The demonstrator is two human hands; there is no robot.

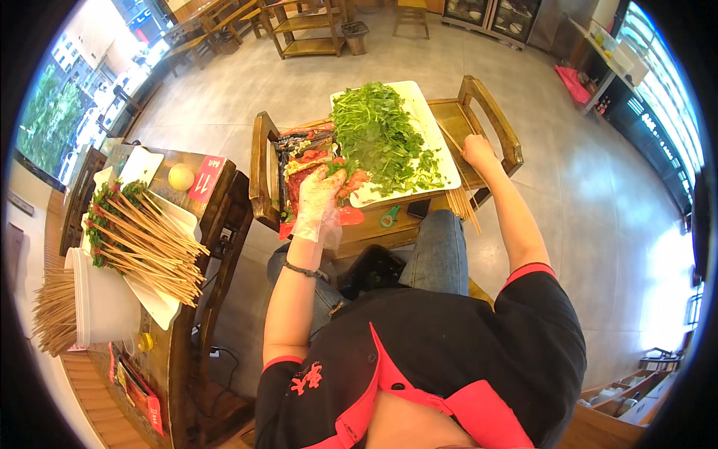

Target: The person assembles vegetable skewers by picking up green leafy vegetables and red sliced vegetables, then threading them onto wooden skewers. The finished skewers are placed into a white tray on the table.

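Observation:
My left hand (320, 193), in a clear plastic glove, is closed around cilantro leaves and a slice of raw meat (354, 183). Beneath it, more red meat (297, 189) lies on a printed plastic wrapper (303, 139). Just to the right, a white tray (420, 104) bears a heap of cut cilantro (374, 134). My bare right hand (478, 150) is curled beyond the tray's right edge, with a thin wooden skewer (450, 137) at its fingertips. More loose skewers (461, 203) stick out by the tray's near right corner. All this rests on a wooden chair-like stand (502, 126).
On the left table (216, 199), cilantro-and-meat skewers (151, 236) lie on a white tray (160, 314). Beside them are a plastic tub (109, 303) of bare skewers, a yellow ball-like object (181, 177) and a red number card (207, 178). Green-handled scissors (389, 216) lie near my knee.

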